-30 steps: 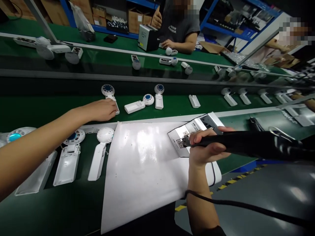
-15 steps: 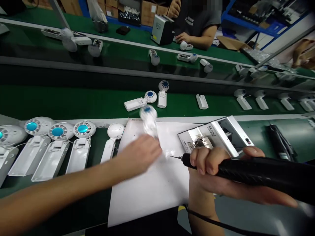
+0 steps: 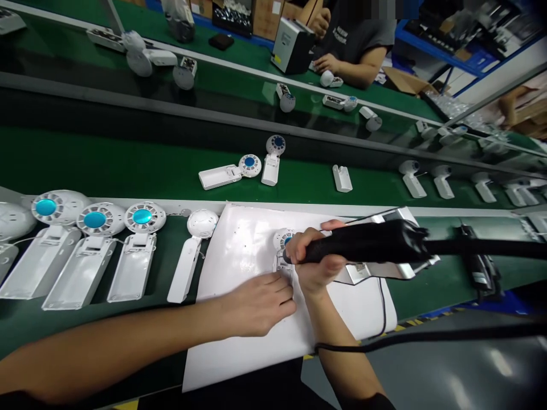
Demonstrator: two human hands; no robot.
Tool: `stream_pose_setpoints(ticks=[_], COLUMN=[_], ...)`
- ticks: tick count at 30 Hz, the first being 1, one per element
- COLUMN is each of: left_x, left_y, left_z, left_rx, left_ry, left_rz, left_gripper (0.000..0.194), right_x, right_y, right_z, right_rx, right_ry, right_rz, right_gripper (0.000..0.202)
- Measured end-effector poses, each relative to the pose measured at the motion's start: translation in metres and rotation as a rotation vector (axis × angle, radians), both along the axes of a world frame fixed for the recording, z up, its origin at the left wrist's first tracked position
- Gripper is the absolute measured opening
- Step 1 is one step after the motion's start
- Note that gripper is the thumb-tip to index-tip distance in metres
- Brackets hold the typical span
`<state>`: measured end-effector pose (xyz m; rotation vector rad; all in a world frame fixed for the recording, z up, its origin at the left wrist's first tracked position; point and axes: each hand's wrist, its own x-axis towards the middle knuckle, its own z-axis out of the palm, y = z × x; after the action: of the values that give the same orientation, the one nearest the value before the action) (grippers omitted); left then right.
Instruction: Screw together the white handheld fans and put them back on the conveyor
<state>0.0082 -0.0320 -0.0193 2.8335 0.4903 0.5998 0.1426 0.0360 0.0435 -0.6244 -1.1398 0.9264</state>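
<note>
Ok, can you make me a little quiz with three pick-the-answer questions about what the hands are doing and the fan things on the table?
1. Where does the fan unit being worked on lie?
A. on the white sheet
B. on the far conveyor
C. on the floor

2. What colour is the screwdriver in the right hand?
A. red
B. black
C. yellow

3. What is the left hand doing?
A. hanging in the air
B. holding a cardboard box
C. resting on the sheet with its fingers at the fan unit

Answers:
1 A: the unit sits on the white sheet right in front of the person.
2 B: the long handle gripped by the right hand is black.
3 C: the left hand lies flat on the sheet, its fingertips against the unit's lower part.
</note>
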Motion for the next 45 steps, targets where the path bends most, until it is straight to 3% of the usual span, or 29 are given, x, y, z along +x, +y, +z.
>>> stream_pose_setpoints(ticks=[8, 12, 14, 17, 20, 24, 28, 31, 45], left_x=[0.001, -0.001, -0.002, -0.003, -0.003, -0.002, -0.002, -0.002, -0.003], left_y=[-0.002, -0.002, -0.002, -0.002, -0.001, -0.001, -0.001, 0.000, 0.004], left_z=[-0.003, -0.002, 0.000, 0.003, 0.004, 0.005, 0.006, 0.005, 0.008], left_rx=[-0.065, -0.041, -0.032, -0.035, -0.050, -0.051, -0.038, -0.025, -0.006], left_ry=[0.016, 0.007, -0.003, 0.011, 0.026, 0.026, 0.026, 0.009, 0.060], left_rz=[0.002, -0.003, -0.003, 0.003, -0.001, -0.004, -0.011, -0.007, -0.044], left_gripper=[0.009, 0.009, 0.007, 0.009, 0.011, 0.009, 0.008, 0.006, 0.004], right_x=[-0.008, -0.002, 0.016, 0.056, 0.089, 0.091, 0.056, 0.031, 0.017], right_y=[-0.003, -0.007, -0.009, -0.007, -0.003, -0.005, -0.013, -0.013, 0.000], right_z=[-0.030, -0.012, 0.009, 0.038, 0.049, 0.042, 0.033, 0.025, -0.007], right_rx=[-0.010, 0.025, 0.103, 0.265, 0.258, 0.194, 0.096, 0.056, -0.067], right_ry=[-0.099, -0.110, -0.111, -0.150, -0.221, -0.204, -0.122, -0.090, -0.004], right_rz=[0.012, 0.015, -0.123, -0.526, -0.697, -0.595, -0.314, -0.217, -0.125], right_gripper=[0.047, 0.052, 0.059, 0.053, 0.052, 0.053, 0.055, 0.056, 0.053])
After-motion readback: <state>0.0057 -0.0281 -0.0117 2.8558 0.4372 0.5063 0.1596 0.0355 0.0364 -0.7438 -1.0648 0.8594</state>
